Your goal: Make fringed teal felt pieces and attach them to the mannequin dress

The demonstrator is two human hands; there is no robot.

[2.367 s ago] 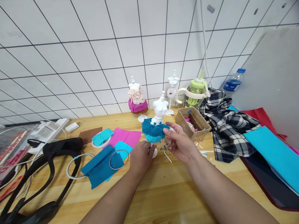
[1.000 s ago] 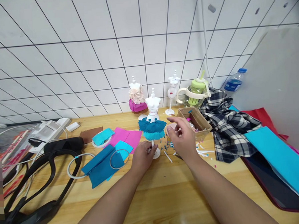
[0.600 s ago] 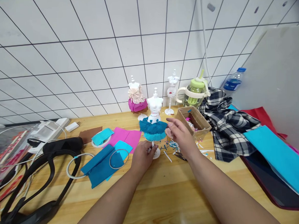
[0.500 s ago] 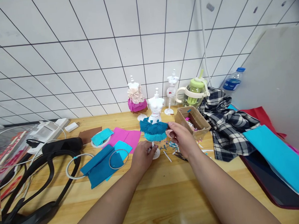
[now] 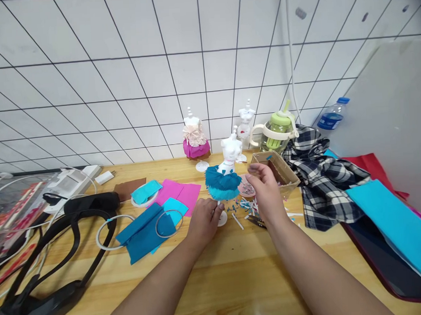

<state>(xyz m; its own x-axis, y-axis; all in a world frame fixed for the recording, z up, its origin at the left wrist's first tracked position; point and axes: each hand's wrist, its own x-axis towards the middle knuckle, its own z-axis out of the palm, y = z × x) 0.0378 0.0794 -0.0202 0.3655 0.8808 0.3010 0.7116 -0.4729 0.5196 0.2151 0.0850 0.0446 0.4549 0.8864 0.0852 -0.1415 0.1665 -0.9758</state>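
A small white dress form (image 5: 230, 151) wears a ruffled skirt (image 5: 222, 182), dark teal over bright blue, and leans to the right. My left hand (image 5: 206, 220) is closed around its stand just above the round base (image 5: 221, 218). My right hand (image 5: 265, 187) is raised to the right of the skirt, apart from it, with fingers loosely curled and apart; nothing shows in them. Beside that hand sits a pink dish (image 5: 246, 187) of small beads. Paper scraps (image 5: 248, 204) and dark-handled scissors (image 5: 257, 222) lie below it.
Two more dress forms stand by the wall, one in a pink skirt (image 5: 196, 149). A cardboard box (image 5: 288, 186), a green-lidded cup (image 5: 279, 128) and a plaid cloth (image 5: 321, 184) are on the right. Teal paper (image 5: 147, 236), pink paper (image 5: 177, 192) and a black headset frame (image 5: 73, 240) lie left.
My right hand has moved away from the skirt to the right and uncovered the pink dish. The dress form has tipped rightward in my left hand.
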